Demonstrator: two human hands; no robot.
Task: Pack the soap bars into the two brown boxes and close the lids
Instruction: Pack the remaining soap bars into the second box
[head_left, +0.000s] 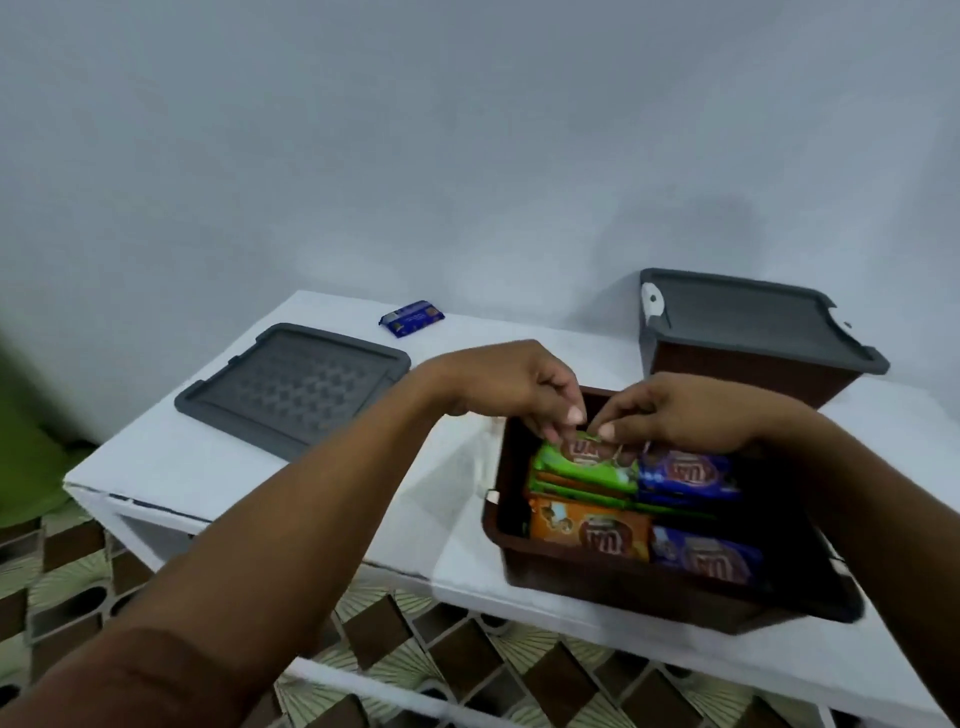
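Both hands are meeting over the open brown box, which is sitting at the near right of the bench. The left hand is reaching in from 9 o'clock and the right hand from 3 o'clock. The left fingers and the right fingers are curled and appear to be pinching the far edge of the green soap bar in the box's far-left corner. That bar's long axis is running from 9 to 3 o'clock, in line with the orange bar and two blue bars lying beside it.

One loose blue soap bar is lying on the bench at about 11 o'clock from the hands, well apart from them, with its long axis roughly 9 to 3. The left hand is the nearer one, so it is probably the better choice for fetching it. The loose grey lid is resting flat at 9 to 10 o'clock from the open box, again on the left hand's side.

The second brown box is standing at 1 o'clock with its lid on.
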